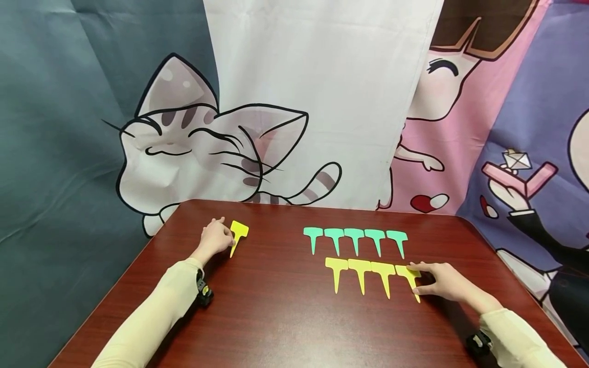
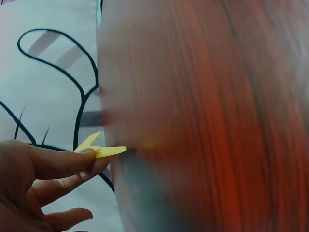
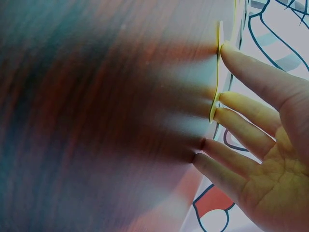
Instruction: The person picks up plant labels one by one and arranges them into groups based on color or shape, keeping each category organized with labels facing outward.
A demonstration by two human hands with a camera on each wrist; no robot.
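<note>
My left hand [image 1: 216, 237] pinches a yellow T-shaped plant label [image 1: 239, 230] between thumb and fingers at the left of the table. In the left wrist view this label [image 2: 110, 152] appears nearly edge-on at the fingertips, raised off the wood. On the right, my right hand [image 1: 444, 282] touches the rightmost yellow plant label [image 1: 407, 272] of a row, fingers at its head and thumb by its stem. The right wrist view shows that label [image 3: 217, 82] flat on the table, with the fingers fairly straight and spread.
Several yellow plant labels [image 1: 360, 267] lie side by side, stems toward me. Behind them runs a row of several green labels [image 1: 354, 235]. They lie on a dark red-brown wooden table [image 1: 276, 317]. A cartoon-printed cloth [image 1: 359, 102] hangs behind its far edge.
</note>
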